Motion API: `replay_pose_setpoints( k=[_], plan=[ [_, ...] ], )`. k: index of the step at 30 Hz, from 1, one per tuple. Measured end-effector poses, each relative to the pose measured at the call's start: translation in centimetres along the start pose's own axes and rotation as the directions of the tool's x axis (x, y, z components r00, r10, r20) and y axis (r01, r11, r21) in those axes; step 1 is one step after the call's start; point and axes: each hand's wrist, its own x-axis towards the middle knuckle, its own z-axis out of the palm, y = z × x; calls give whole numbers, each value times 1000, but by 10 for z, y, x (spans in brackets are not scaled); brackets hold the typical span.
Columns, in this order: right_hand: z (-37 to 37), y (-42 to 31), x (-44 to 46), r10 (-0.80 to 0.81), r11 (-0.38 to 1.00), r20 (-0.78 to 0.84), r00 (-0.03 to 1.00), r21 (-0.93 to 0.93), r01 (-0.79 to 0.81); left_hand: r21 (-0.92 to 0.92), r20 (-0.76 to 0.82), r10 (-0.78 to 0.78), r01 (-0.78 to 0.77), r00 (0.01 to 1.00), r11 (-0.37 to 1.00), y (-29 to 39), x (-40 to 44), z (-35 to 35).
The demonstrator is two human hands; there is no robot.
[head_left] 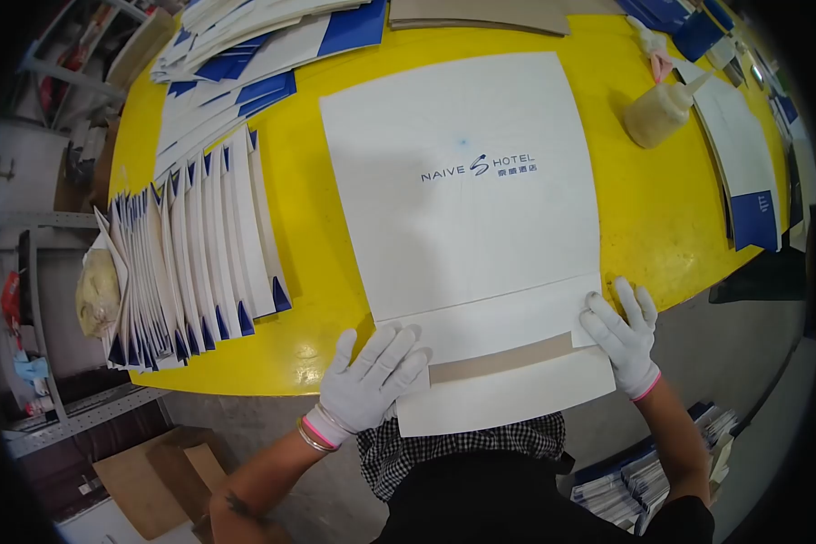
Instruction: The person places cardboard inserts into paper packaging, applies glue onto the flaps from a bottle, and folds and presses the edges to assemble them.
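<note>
A large white paper bag (467, 218) with blue "NAIVE HOTEL" print lies flat, its lower end folded and reaching over the table's near edge. A brown strip (503, 358) shows between the folded flaps at that end. My left hand (372, 376), in a white glove, rests on the bag's lower left corner with its fingers spread. On the lower right corner is my right hand (624, 334), also gloved, fingers apart, the fingertips touching the side flap. Both palms face down.
Folded white bags with blue corners (190, 245) stand in a row at the left of the yellow table (317, 354). More sheets (272, 54) are piled at the back left. A glue bottle (657, 115) is at the right, near other bags (739, 154).
</note>
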Motion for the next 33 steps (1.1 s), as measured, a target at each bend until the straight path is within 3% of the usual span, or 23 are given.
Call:
replay_pose_setpoints(
  k=[4,6,7,9,10,12,13,15,16,18,20,21,23,27,29,32,33],
  plan=[
    [8,-10,-8,99,994,-21,995,39,-98,-145,12,-94,94,996,985,6,5,-8],
    [7,-23,-9,366,897,12,931,263,-356,-279,7,-170,165,985,946,8,7,-10],
    [7,-29,-10,362,900,8,932,257,-352,-280,-1,-171,164,985,946,9,7,-9],
    [8,-37,-8,533,789,74,843,319,-526,-459,-43,-310,257,950,850,11,9,-6],
    [10,-38,-6,530,792,67,845,318,-522,-457,-50,-311,255,949,852,12,11,-7],
    [10,-41,-5,642,672,51,765,442,-593,-564,-25,-510,409,860,717,20,17,-8],
    [7,-41,-3,636,681,41,770,440,-586,-566,-37,-514,405,857,718,24,21,-10],
    [1,-41,2,567,776,101,817,265,-572,-152,-34,-397,388,917,909,32,35,-12],
    [-4,-41,7,551,789,92,830,268,-553,-148,-48,-413,402,910,904,38,41,-6],
    [-9,-46,22,310,949,73,948,-80,-304,-3,-148,-261,264,954,965,54,57,11],
    [1,-45,46,164,987,135,977,-18,-163,-490,108,-386,387,916,781,63,97,-9],
    [5,-46,57,39,999,194,980,27,-45,-479,108,-414,412,904,775,69,103,-2],
    [6,-48,62,23,999,188,982,38,-31,-365,-138,-308,240,941,900,77,106,16],
    [-1,-46,64,3,997,190,982,71,-17,-472,-155,-349,241,924,848,58,88,15],
    [-3,-47,64,8,998,198,980,62,-20,-249,-9,-369,355,929,901,35,58,-1],
    [-4,-45,61,1,997,213,977,77,-18,-151,-48,-459,447,887,881,6,20,-7],
    [-4,-43,63,-16,996,224,974,94,-5,9,-75,-515,517,854,856,-2,7,-12]
  ],
)
